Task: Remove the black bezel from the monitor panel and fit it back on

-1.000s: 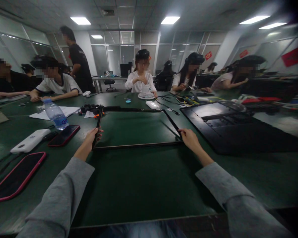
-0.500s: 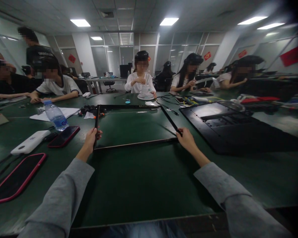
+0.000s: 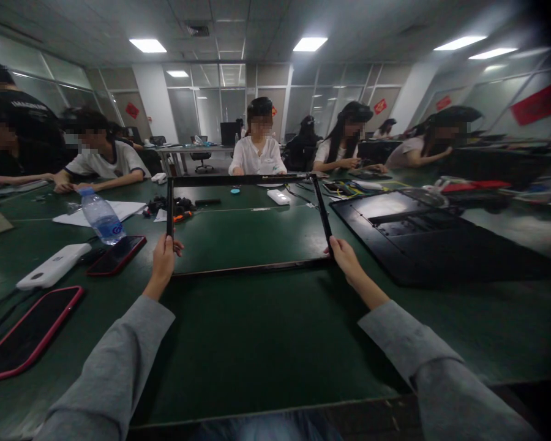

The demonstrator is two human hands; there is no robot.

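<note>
A thin black rectangular frame (image 3: 252,267), open in the middle, is held up over the green table (image 3: 266,343). My left hand (image 3: 164,260) grips its left side near the lower corner, fingers curled round the bar. On the opposite side, my right hand (image 3: 343,254) is closed on the right bar, also low down. The frame is tilted, its far edge raised, and the tabletop shows through it. To the right of my right hand lies a large flat black panel (image 3: 422,245), which looks like the back of a screen.
At left are a water bottle (image 3: 101,215), a white power bank (image 3: 55,266), a dark phone (image 3: 117,255) and a pink-edged phone (image 3: 32,334). Beyond the frame lie a small white device (image 3: 278,196) and cables (image 3: 353,187). Several people sit around, one person (image 3: 258,147) directly opposite.
Both hands have tilted the black frame up, so its far edge is higher. The person opposite has lowered their hands, and the white fan-like object there is no longer visible. A standing person moved left.
</note>
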